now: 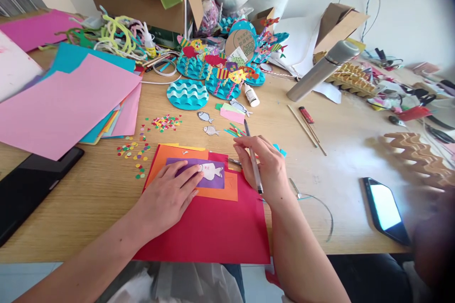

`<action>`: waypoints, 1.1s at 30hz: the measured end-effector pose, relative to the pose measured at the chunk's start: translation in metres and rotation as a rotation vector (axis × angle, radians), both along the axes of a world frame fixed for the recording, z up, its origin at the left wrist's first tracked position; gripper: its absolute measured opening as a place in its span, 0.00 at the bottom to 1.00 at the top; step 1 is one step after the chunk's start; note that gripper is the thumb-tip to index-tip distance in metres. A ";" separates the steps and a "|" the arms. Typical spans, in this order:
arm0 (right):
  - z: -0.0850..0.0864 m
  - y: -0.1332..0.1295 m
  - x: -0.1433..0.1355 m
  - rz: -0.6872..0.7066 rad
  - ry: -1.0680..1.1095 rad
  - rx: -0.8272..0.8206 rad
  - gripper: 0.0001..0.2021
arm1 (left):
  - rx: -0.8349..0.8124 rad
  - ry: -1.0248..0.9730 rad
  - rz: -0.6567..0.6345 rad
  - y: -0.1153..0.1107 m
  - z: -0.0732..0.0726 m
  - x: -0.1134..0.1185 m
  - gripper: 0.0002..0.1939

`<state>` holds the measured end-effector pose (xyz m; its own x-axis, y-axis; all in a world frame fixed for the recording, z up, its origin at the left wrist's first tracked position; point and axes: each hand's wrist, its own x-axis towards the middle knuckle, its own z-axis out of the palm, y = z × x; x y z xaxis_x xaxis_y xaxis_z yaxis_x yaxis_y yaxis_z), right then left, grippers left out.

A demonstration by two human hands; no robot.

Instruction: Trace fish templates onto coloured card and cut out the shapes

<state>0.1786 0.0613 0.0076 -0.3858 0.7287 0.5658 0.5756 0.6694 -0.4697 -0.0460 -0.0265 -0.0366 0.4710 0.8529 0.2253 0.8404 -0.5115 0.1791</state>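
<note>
My left hand (174,191) lies with fingers stretched out, pressing on a white fish cutout (212,171) and the purple paper (218,183) under it. Part of the fish is hidden by my fingertips. Beneath the purple piece are orange paper (227,194) and a large red sheet (213,232). My right hand (266,165) is closed around a pen (255,169), held to the right of the fish and apart from it. A pair of scissors (234,162) lies partly hidden beside my right fingers.
Confetti dots (135,149), more fish cutouts (211,130) and a glue bottle (251,95) lie beyond the red sheet. Coloured papers (71,104) and a black tablet-like device (35,184) are at left. A grey flask (322,71) and a lit phone (386,208) are at right.
</note>
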 end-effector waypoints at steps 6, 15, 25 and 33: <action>-0.004 -0.001 0.001 -0.051 0.078 -0.086 0.07 | -0.009 0.008 0.006 -0.001 -0.001 0.001 0.18; 0.006 0.000 0.002 0.122 -0.060 -0.321 0.07 | -0.035 0.015 0.015 -0.001 -0.002 0.001 0.19; 0.007 0.001 0.006 0.351 -0.329 -0.431 0.10 | -0.024 -0.004 0.028 -0.001 0.001 0.003 0.19; 0.004 0.001 0.007 0.369 -0.366 -0.439 0.11 | -0.039 0.015 0.020 -0.002 0.002 0.005 0.20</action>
